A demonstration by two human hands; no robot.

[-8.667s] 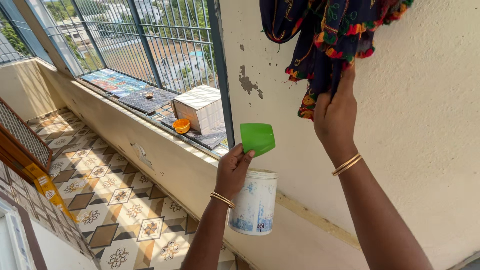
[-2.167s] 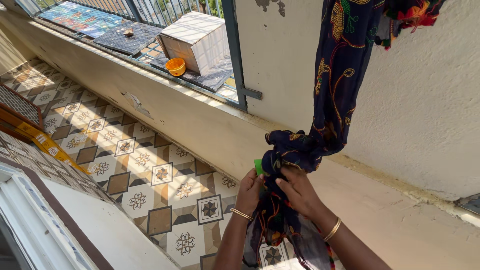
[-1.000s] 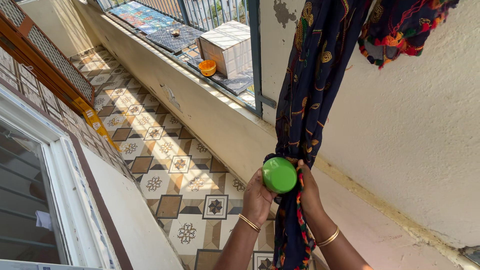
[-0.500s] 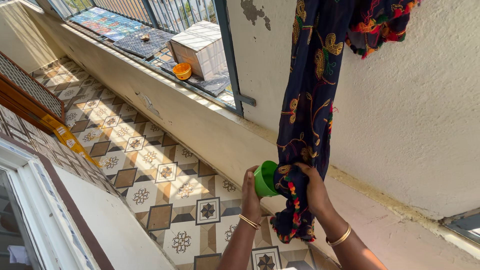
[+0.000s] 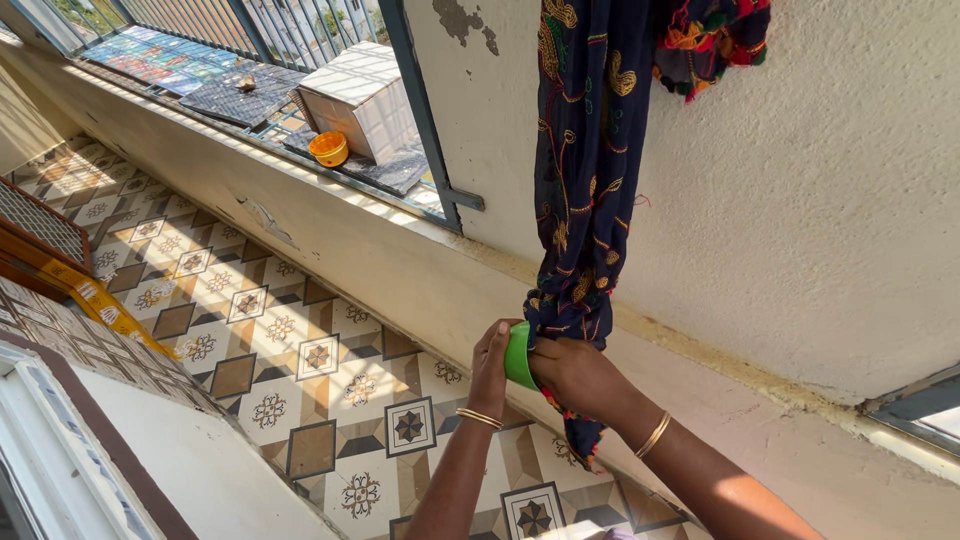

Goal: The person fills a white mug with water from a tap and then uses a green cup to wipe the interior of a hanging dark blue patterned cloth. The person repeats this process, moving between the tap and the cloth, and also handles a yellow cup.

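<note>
A dark blue cloth (image 5: 590, 150) with yellow embroidery and a red, green and yellow fringe hangs down the cream wall (image 5: 820, 200). My left hand (image 5: 490, 360) grips a small green plastic cup (image 5: 518, 355) pressed against the cloth's lower end. My right hand (image 5: 580, 375) clasps the bunched bottom of the cloth right beside the cup. The cloth's tail (image 5: 580, 440) dangles below my right wrist. Both wrists wear gold bangles.
A window ledge (image 5: 300, 160) at upper left carries a pale box (image 5: 360, 95), a small orange bowl (image 5: 328, 148) and dark flat mats (image 5: 235, 95) behind a metal grille. Patterned floor tiles (image 5: 250, 330) lie below. A wooden frame (image 5: 50, 240) stands at far left.
My right hand has tightened round the cloth's lower end and the cup now sits edge-on against it. The view has shifted slightly left and down.
</note>
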